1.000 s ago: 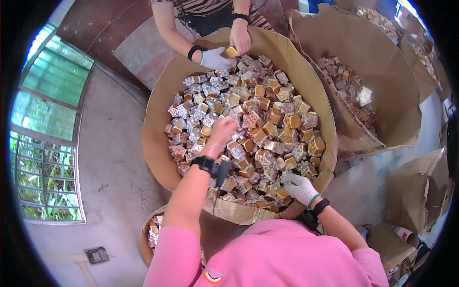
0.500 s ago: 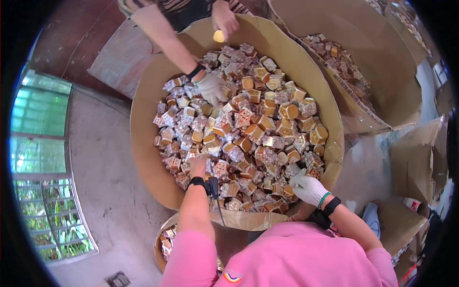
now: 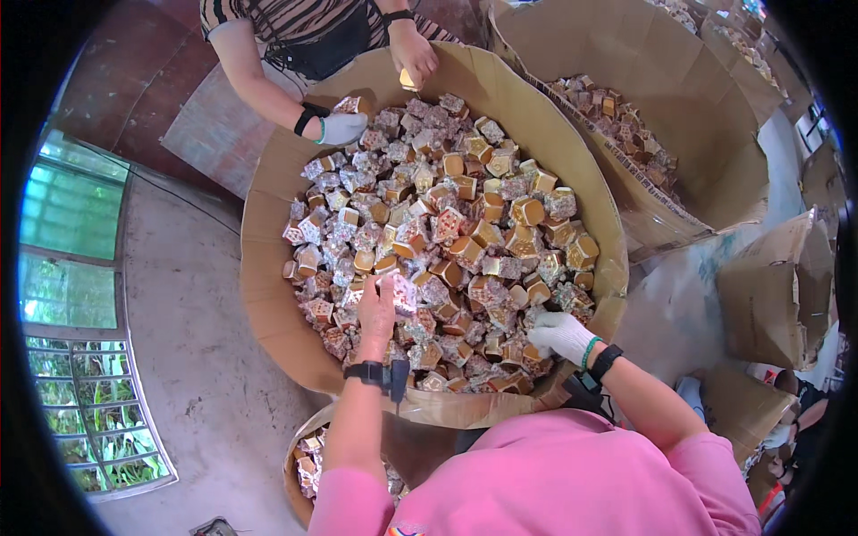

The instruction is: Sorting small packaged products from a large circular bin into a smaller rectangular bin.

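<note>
A large round cardboard bin [image 3: 268, 286] is heaped with small house-shaped pieces [image 3: 465, 250], glittery and foil-like, gold, silver and red. My left hand [image 3: 376, 313], bare, pinches one house-shaped piece [image 3: 401, 295] with a pinkish-white patterned side, just above the near left of the heap. At the near right, my right hand [image 3: 561, 338], in a white knit glove, rests on the pieces with its fingers curled. Whatever lies under those fingers is hidden.
Across the bin, a co-worker's gloved hand [image 3: 342, 128] and bare hand [image 3: 414, 58] each hold a piece near the far rim. Another large cardboard bin [image 3: 706, 98] with pieces stands at far right. A smaller container [image 3: 293, 487] of pieces sits below left, beside a barred window [image 3: 98, 402].
My left hand has come up from the heap with a piece. The co-worker's gloved hand has moved from the heap to the far left rim, now holding a piece. My right hand stays low.
</note>
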`<state>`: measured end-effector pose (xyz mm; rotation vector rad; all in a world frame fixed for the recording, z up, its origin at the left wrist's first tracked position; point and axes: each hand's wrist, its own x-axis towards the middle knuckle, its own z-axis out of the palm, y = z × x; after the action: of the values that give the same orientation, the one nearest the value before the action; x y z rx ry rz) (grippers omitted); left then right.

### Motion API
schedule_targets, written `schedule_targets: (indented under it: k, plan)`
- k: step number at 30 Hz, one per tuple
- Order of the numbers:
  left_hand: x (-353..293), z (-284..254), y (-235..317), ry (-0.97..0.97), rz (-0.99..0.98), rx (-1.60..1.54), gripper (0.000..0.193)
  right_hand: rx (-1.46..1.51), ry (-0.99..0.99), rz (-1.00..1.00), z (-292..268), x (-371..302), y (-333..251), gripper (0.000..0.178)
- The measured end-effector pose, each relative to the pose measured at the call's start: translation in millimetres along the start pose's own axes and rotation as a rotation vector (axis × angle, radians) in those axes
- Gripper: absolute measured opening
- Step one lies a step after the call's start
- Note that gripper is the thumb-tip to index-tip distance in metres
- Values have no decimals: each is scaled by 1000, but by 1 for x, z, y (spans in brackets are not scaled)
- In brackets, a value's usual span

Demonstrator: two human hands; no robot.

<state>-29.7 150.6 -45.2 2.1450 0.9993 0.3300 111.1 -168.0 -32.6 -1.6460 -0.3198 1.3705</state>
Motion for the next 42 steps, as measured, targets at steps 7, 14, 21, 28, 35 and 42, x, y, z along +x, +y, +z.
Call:
schedule_targets:
  k: [7,14,21,28,35,42]
  plan:
    - [-24,-8,71,-53,76,230,40,-23,48,37,4,5,7,21]
    - [-41,10,71,-166,-405,-584,31,143,-32,-157,2,7,4,13]
    - [-61,9,89,-344,-496,-1030,32,564,-173,98,18,1,-17,28]
    - [-80,18,96,-576,-343,-1169,56,787,-165,199,40,0,-29,38]
    - [-82,25,94,-438,-561,-1006,28,-64,57,-283,47,-7,-45,37]
    - [-83,36,90,-329,-400,-834,21,-148,-124,-114,53,-17,-63,44]
